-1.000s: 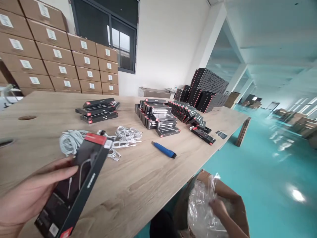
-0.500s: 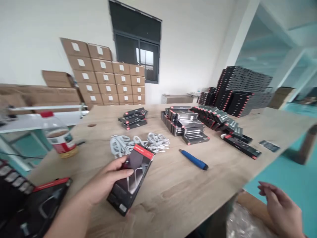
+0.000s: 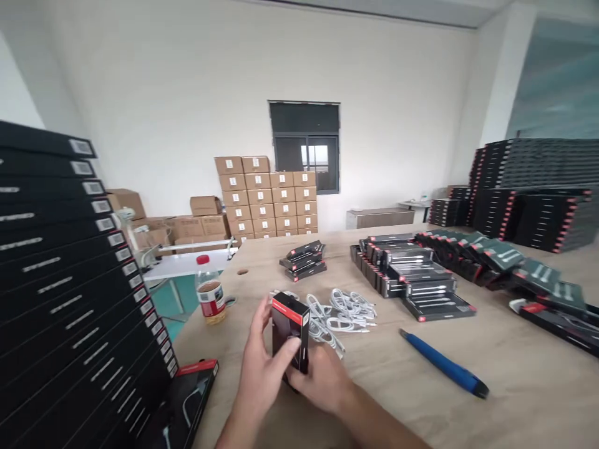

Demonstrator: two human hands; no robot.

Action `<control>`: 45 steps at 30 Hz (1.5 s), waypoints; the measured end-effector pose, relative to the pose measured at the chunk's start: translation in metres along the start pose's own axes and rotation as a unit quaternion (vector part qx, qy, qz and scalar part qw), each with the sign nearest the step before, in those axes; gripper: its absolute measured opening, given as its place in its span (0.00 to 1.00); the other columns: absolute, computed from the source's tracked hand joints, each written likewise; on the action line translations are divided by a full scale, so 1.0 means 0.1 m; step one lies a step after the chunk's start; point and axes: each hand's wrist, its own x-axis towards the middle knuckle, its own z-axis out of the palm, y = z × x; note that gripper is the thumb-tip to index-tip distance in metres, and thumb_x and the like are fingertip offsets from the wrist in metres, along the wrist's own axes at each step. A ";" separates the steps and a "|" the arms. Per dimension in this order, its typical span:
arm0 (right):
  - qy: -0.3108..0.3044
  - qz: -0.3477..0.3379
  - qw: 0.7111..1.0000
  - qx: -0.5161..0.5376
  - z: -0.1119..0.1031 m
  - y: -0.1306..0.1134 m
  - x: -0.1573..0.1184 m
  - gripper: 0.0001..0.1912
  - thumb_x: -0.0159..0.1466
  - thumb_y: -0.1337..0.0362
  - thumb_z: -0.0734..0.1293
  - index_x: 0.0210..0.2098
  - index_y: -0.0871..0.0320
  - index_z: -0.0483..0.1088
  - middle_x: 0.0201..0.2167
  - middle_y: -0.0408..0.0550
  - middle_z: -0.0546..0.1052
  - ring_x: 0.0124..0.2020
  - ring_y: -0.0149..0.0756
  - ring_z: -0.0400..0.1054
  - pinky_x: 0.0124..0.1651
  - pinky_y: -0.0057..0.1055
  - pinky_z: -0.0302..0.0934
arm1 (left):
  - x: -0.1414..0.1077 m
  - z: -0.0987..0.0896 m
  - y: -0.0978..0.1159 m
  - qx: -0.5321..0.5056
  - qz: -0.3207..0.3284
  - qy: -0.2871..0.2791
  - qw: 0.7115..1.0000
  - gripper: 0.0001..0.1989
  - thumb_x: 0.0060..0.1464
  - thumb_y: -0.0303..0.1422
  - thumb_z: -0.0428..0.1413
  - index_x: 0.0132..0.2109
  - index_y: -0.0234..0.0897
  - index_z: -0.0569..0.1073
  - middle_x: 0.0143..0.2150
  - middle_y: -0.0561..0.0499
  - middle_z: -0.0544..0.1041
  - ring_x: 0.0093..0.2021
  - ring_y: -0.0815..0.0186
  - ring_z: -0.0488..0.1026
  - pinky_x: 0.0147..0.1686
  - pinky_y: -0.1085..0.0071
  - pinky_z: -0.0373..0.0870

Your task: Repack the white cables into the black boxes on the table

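Observation:
A black box with a red top band (image 3: pixel 286 319) stands tilted upright between my hands, over the near part of the wooden table. My left hand (image 3: pixel 269 365) wraps its left side, thumb across the front. Around the lower right side, my right hand (image 3: pixel 322 377) has its fingers closed on the same box. Just behind lie bundles of white cables (image 3: pixel 346 312). To the right rests a blue pen-shaped tool with a black end (image 3: pixel 444 365). Another black and red box (image 3: pixel 191 399) lies at the lower left, beside a tall stack of black boxes (image 3: pixel 70 299).
A red-capped bottle (image 3: pixel 211 296) stands at the table's left edge. Small black boxes (image 3: pixel 304 260) lie behind the cables, with rows of packages (image 3: pixel 407 274) to the right. Tall black stacks (image 3: pixel 528 193) stand at the back right. Cartons (image 3: pixel 271 196) are piled by the wall.
The view has turned left, bringing the tall left stack into sight. My right hand has come from the lower right onto the box, which is now more upright in my left hand.

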 end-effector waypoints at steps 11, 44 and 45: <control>-0.019 -0.053 0.998 0.010 -0.10 0.19 -0.11 0.26 0.54 0.71 0.67 0.53 0.56 0.72 0.51 0.54 0.76 0.46 0.45 0.72 0.49 0.38 0.66 | -0.09 0.04 0.14 0.127 0.088 -0.017 0.988 0.35 0.49 0.36 0.65 0.63 0.44 0.62 0.63 0.43 0.69 0.63 0.52 0.67 0.63 0.55 0.63; 0.017 0.073 0.954 0.291 -0.23 0.20 -0.11 0.16 0.50 0.73 0.63 0.39 0.57 0.69 0.33 0.40 0.75 0.36 0.36 0.70 0.39 0.30 0.64 | -0.10 0.18 -0.03 0.383 0.200 -0.240 0.869 0.28 0.46 0.21 0.55 0.55 0.46 0.70 0.56 0.49 0.77 0.61 0.53 0.68 0.70 0.47 0.29; 0.031 0.083 0.957 0.275 -0.21 0.21 -0.11 0.16 0.49 0.73 0.63 0.38 0.57 0.69 0.32 0.39 0.75 0.36 0.36 0.70 0.38 0.30 0.64 | -0.11 0.19 -0.03 0.380 0.201 -0.242 0.870 0.29 0.45 0.20 0.55 0.55 0.46 0.70 0.56 0.49 0.77 0.61 0.53 0.68 0.70 0.48 0.28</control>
